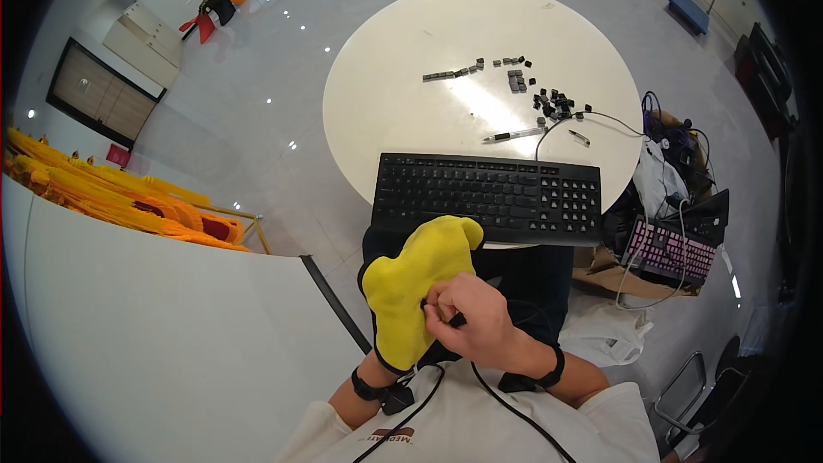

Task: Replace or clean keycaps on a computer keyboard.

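A yellow cloth mitt (420, 270) with black edging covers my left hand, so its fingers are hidden. Close against the cloth, my right hand (473, 315) is pinched on a small black piece (424, 303) that looks like a keycap, mostly hidden by the fingertips. Just beyond both hands, a black keyboard (459, 189) lies at the near edge of the round table and over my lap. Its right-hand block has many keycaps off, with pale mounts showing. Loose black keycaps (561, 107) lie heaped farther back, and several more stand in short rows (439, 76).
On the white round table (386, 60) lie a pen (514, 135) and a short dark tool (579, 138). The keyboard's cable runs right. Beside the table, a box holds cables and a pink-keyed keyboard (673, 249). A white surface (171, 317) stands at my left.
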The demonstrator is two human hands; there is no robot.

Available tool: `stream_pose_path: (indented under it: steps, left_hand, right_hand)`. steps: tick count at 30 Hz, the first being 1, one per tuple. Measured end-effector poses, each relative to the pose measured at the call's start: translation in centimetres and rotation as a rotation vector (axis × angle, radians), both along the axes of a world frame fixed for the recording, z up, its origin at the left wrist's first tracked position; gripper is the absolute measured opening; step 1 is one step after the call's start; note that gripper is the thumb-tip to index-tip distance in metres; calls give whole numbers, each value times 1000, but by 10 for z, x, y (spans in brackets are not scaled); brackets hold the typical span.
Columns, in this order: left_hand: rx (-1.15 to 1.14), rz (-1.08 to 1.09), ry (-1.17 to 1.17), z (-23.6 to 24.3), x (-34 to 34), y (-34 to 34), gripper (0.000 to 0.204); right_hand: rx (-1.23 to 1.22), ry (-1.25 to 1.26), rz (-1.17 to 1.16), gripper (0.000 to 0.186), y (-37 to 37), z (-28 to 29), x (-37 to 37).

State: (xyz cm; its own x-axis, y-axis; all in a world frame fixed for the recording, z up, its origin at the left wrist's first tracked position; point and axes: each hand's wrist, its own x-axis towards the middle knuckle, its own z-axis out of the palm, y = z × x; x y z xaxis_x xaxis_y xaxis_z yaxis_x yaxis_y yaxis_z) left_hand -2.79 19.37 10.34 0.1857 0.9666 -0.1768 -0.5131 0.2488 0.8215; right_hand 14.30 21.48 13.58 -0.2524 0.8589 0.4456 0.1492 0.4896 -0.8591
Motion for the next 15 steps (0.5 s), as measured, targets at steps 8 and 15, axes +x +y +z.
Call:
stream_pose_path:
  steps: [8,15]
  left_hand:
    - [5,21,3,1,2,1,55]
    - [3,33,9,0,1,-2,56]
  right_hand:
    - [30,12,-122,34,16,3,-1]
    - [-19,-52,14,34,3,-2,2]
